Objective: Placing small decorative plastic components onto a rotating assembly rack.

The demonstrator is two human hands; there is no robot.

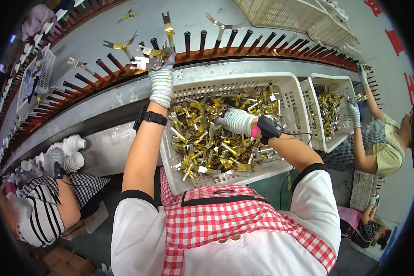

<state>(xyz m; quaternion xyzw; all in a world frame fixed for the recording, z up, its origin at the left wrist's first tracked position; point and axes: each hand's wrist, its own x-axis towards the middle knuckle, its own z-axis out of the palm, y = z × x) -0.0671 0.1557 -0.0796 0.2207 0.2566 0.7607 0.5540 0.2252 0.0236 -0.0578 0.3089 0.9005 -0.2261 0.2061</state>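
Note:
My left hand (163, 72), in a striped knit glove, is raised at the row of pegs and closed around several forked metal pieces (146, 62), silver and brass-coloured. My right hand (237, 120), gloved the same way, reaches down into a white plastic crate (295, 99). Its curled fingertips press into a heap of loose metal pieces (216, 149) with forked plates and short tubes. What those fingers grip is hidden in the heap. Just beyond my left hand, an upright forked piece (168, 28) sits on a peg.
Dark-tipped red pegs (203, 43) line a curved rail, some bearing forked pieces (120, 45). A second crate (332, 85) of metal pieces stands at right, beside a gloved co-worker (372, 142). Another person (46, 202) works at left near white cups (73, 152). Beige crates (299, 18) lie beyond.

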